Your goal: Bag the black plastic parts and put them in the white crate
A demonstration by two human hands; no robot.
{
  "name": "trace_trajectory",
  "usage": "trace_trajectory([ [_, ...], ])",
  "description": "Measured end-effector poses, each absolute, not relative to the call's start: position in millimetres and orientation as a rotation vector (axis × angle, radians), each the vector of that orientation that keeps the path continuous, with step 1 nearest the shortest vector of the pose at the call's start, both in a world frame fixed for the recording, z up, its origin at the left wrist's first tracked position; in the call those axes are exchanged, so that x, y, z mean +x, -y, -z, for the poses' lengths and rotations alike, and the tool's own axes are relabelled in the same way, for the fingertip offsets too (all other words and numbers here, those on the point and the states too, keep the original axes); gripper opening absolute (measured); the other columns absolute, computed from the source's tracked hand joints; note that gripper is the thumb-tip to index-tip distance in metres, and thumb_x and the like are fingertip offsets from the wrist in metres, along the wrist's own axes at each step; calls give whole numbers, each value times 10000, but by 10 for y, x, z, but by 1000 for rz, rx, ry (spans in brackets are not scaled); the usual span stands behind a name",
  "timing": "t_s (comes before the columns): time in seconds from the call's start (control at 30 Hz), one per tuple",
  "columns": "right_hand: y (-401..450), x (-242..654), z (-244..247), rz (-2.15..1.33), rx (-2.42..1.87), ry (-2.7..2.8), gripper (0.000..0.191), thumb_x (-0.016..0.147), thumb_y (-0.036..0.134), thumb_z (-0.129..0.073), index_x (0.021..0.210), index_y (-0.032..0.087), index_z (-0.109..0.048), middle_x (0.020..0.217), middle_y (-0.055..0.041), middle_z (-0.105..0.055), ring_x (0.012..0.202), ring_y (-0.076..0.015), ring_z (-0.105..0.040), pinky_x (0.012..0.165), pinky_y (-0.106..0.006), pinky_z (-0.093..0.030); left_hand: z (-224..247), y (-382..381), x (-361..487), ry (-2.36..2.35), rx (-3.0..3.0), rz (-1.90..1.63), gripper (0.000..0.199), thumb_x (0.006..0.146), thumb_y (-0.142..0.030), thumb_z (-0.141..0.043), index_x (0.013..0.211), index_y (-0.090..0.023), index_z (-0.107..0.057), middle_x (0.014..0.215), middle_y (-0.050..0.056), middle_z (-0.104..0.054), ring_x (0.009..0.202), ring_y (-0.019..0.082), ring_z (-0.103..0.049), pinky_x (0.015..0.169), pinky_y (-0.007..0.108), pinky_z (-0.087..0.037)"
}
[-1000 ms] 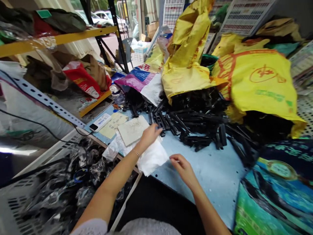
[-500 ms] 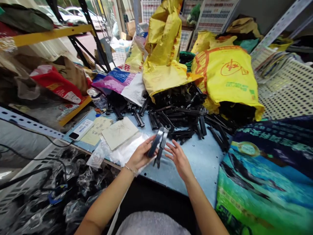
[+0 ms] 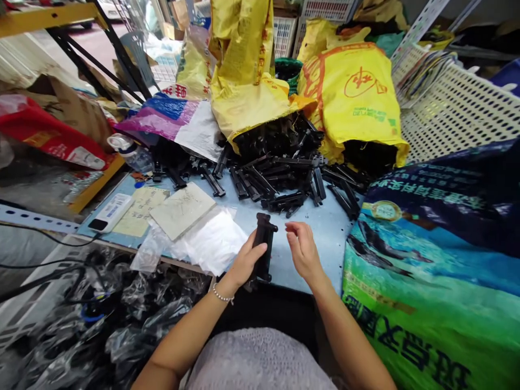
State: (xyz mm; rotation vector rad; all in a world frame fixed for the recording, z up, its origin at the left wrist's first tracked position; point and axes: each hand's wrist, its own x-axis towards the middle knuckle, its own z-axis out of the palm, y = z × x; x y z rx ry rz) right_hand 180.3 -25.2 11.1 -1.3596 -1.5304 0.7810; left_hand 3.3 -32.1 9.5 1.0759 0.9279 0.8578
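Observation:
My left hand [image 3: 244, 264], with a beaded bracelet at the wrist, is shut around a black plastic part [image 3: 264, 244] standing upright above the table's front edge. Its lower end is partly hidden by my fingers. My right hand [image 3: 301, 250] hovers just beside that part, fingers loosely curled, touching nothing. Behind my hands lies a heap of similar black plastic parts [image 3: 276, 162], spilling from a yellow woven sack [image 3: 247, 103]. A clear plastic bag [image 3: 213, 241] lies left of my left hand.
The blue tabletop [image 3: 320, 244] also holds a pale square tile [image 3: 182, 210], a paper note [image 3: 140, 210] and a white device [image 3: 110, 212]. A crate of bagged black items [image 3: 122, 309] stands at lower left. A large printed sack [image 3: 426, 281] bulges at the right.
The black part has turned from tilted and spread to upright in my left hand. My right hand has curled its fingers. The view has shifted, moving the table lower and leftward.

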Motion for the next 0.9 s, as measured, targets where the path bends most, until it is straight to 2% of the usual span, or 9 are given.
trace_trajectory([
  [0.1,161,1883,-92,-563,-1435,1772,352,926,540,-482,885,202,-573,865,-81,-590,851,-240,-536,813,-398,-438,-134,344,100,-908,1263,-919,562,927,-411,-536,1431,-195,-416,1380,101,-535,1268,284,-503,1103,436,-372],
  [0.23,206,1826,-90,-1004,-1452,1694,458,1007,510,-252,702,228,-444,614,7,-466,590,-159,-463,604,-293,-401,-37,286,167,-986,1417,-1010,565,947,-398,-506,1455,-190,-375,1504,98,-414,1403,268,-359,1194,423,-236],
  [0.4,645,1706,80,-1097,-1419,1805,384,937,554,-460,761,215,-494,746,-15,-524,695,-164,-471,653,-289,-377,54,207,129,-1173,1412,-1045,666,966,-430,-454,1538,-225,-181,1606,85,-224,1484,261,-196,1222,426,-157],
  [0.47,771,1647,238,-1367,-1340,1654,412,933,579,-445,736,217,-449,675,9,-475,616,-143,-430,581,-272,-355,-1,239,146,-1182,1494,-1034,721,960,-425,-469,1552,-234,-103,1560,114,-307,1429,280,-315,1179,444,-257],
  [0.57,830,1600,444,-1826,-1102,1358,455,939,620,-389,719,222,-407,581,51,-400,491,-104,-344,470,-244,-290,-131,329,177,-1231,1628,-986,821,939,-405,-507,1552,-216,6,1348,152,-518,1137,269,-576,989,437,-450],
  [0.63,789,1632,484,-1913,-1033,1334,463,930,629,-409,730,213,-439,591,47,-425,481,-98,-363,458,-239,-298,-189,373,157,-1271,1703,-985,827,926,-397,-526,1542,-195,-12,1267,147,-559,1037,253,-608,921,415,-478],
  [0.7,644,1732,429,-1937,-1012,1512,465,952,599,-387,738,200,-496,621,23,-492,519,-115,-448,501,-250,-371,-185,374,97,-1315,1747,-983,761,925,-404,-520,1522,-187,-101,1285,147,-553,1078,254,-600,936,399,-467],
  [0.8,141,1976,244,-1532,-1184,1926,459,1005,477,-306,776,197,-589,735,-37,-624,699,-176,-588,692,-311,-474,-39,314,24,-1445,1711,-802,499,969,-433,-416,1397,-180,-370,1153,118,-644,1012,243,-640,874,364,-481],
  [0.9,-576,2240,85,-488,-1548,2018,303,977,254,-352,1095,180,-622,1184,-135,-637,1123,-255,-552,958,-401,-411,209,275,93,-1566,1704,-427,386,986,-441,-351,1092,-162,-597,829,84,-691,807,241,-673,737,334,-485],
])
